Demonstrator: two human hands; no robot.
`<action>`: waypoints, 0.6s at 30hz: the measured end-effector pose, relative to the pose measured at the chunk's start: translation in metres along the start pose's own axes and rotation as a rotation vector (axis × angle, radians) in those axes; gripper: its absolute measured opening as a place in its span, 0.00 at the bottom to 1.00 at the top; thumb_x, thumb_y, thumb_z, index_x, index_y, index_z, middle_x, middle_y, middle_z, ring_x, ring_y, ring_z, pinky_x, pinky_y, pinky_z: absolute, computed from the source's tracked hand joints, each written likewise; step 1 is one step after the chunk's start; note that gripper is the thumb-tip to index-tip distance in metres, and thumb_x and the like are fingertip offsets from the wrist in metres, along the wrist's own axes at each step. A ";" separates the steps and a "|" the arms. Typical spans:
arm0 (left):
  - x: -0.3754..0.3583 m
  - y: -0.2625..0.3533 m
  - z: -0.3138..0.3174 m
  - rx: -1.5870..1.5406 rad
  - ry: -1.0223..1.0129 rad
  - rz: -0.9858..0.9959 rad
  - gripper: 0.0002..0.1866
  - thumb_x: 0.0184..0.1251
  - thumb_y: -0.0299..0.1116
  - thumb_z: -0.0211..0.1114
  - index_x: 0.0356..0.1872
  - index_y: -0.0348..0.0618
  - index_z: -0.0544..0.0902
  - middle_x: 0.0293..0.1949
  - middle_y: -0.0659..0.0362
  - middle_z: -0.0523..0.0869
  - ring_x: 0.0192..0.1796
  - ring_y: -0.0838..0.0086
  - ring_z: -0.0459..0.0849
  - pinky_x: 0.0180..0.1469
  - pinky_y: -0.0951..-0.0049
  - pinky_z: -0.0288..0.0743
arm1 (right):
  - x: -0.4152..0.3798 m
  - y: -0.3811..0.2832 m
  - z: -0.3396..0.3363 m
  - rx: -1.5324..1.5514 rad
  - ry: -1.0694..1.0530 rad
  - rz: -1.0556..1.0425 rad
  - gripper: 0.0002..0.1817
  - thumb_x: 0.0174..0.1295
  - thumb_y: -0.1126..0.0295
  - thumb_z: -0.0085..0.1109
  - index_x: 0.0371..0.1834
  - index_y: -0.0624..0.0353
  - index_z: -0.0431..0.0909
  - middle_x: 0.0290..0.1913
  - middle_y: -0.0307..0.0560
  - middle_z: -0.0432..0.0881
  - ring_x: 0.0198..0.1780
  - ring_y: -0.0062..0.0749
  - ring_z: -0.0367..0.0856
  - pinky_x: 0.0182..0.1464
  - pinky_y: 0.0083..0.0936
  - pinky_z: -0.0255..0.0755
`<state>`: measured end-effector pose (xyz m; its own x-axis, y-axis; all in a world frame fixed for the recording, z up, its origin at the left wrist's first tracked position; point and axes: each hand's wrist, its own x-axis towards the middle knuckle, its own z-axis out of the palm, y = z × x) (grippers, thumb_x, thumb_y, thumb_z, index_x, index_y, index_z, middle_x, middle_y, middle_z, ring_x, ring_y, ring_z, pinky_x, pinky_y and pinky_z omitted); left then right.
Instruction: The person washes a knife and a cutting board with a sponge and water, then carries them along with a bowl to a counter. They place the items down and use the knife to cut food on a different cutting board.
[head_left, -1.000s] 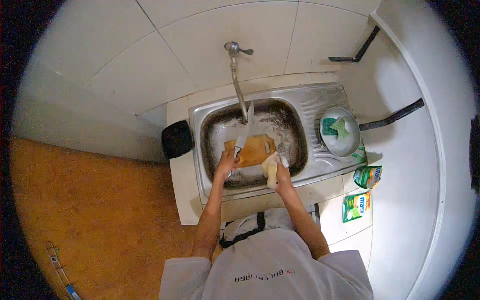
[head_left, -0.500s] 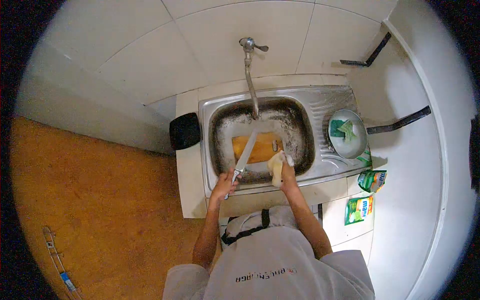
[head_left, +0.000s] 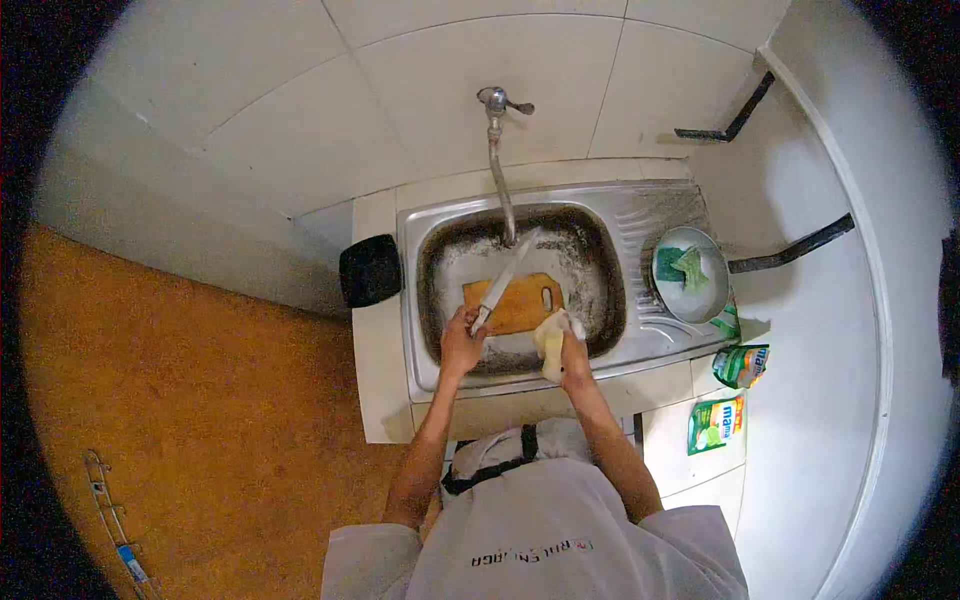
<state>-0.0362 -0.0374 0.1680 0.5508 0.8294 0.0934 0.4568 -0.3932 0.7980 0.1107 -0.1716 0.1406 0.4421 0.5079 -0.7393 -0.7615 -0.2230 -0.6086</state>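
My left hand (head_left: 462, 343) is closed round the handle of a long-bladed knife (head_left: 508, 277). The blade slants up and to the right over the sink, its tip near the spout. In my right hand (head_left: 574, 358) is a pale yellow sponge (head_left: 549, 343) with white foam about it, held apart from the blade. Under both hands lies a wooden cutting board (head_left: 525, 308) with a handle slot, in the basin of the steel sink (head_left: 612, 350). The far side of the sponge and some right-hand fingers are hidden.
A tap (head_left: 497, 150) hangs over the basin. On the drainboard stands a bowl (head_left: 690, 300) with green scouring pads (head_left: 684, 265). Two green detergent pouches (head_left: 717, 424) are at the right. A black square dish (head_left: 370, 271) sits on the left ledge.
My left hand has moved forward with the knife, from the sink's front edge to over the basin. My right hand keeps the sponge at nearly the same spot.
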 end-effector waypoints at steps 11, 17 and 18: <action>0.032 0.015 0.022 0.050 0.085 0.010 0.19 0.49 0.24 0.65 0.45 0.41 0.73 0.36 0.51 0.82 0.39 0.58 0.82 0.41 0.64 0.73 | -0.021 -0.011 0.003 0.190 -0.092 -0.183 0.20 0.63 0.52 0.47 0.52 0.51 0.68 0.36 0.40 0.77 0.33 0.27 0.78 0.31 0.25 0.73; 0.010 0.015 0.000 0.096 0.033 -0.007 0.19 0.50 0.26 0.66 0.45 0.42 0.73 0.36 0.51 0.83 0.40 0.59 0.82 0.41 0.64 0.73 | -0.020 -0.012 0.002 0.044 -0.049 -0.104 0.22 0.63 0.50 0.46 0.50 0.56 0.70 0.36 0.40 0.78 0.33 0.26 0.77 0.30 0.25 0.72; 0.005 0.014 -0.003 0.114 0.047 -0.010 0.19 0.50 0.26 0.66 0.45 0.42 0.74 0.35 0.51 0.83 0.40 0.59 0.82 0.41 0.64 0.73 | -0.016 -0.008 0.001 0.042 -0.052 -0.101 0.22 0.63 0.50 0.46 0.50 0.56 0.70 0.36 0.40 0.78 0.33 0.26 0.77 0.30 0.25 0.72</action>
<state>-0.0291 -0.0378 0.1814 0.5135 0.8503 0.1154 0.5406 -0.4249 0.7261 0.1095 -0.1767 0.1578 0.4929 0.5688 -0.6584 -0.7343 -0.1340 -0.6655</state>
